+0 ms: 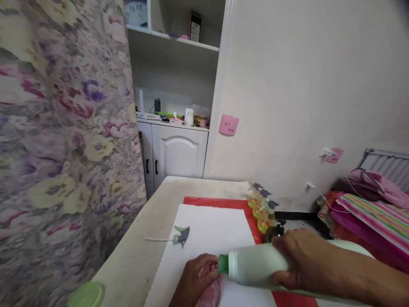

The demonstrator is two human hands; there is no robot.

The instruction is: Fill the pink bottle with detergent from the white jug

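My left hand [195,279] is closed around a clear pink spray bottle [209,294] without its top, near the bottom of the view. My right hand [294,256] grips a large pale green bottle [255,262], tipped almost on its side. Its darker green spout [223,264] is at the mouth of the pink bottle; whether they touch and whether liquid flows I cannot tell. A grey and green spray head [181,236] with a thin tube lies on the white sheet [207,221]. At the lower left is a round green cap [86,295].
Several spray bottles with yellow liquid [265,221] stand in a row along the table's right side. Under the white sheet lies a red sheet [217,202]. A floral curtain [70,128] hangs at left, white cabinets [183,149] stand behind, and bedding [377,213] is at right.
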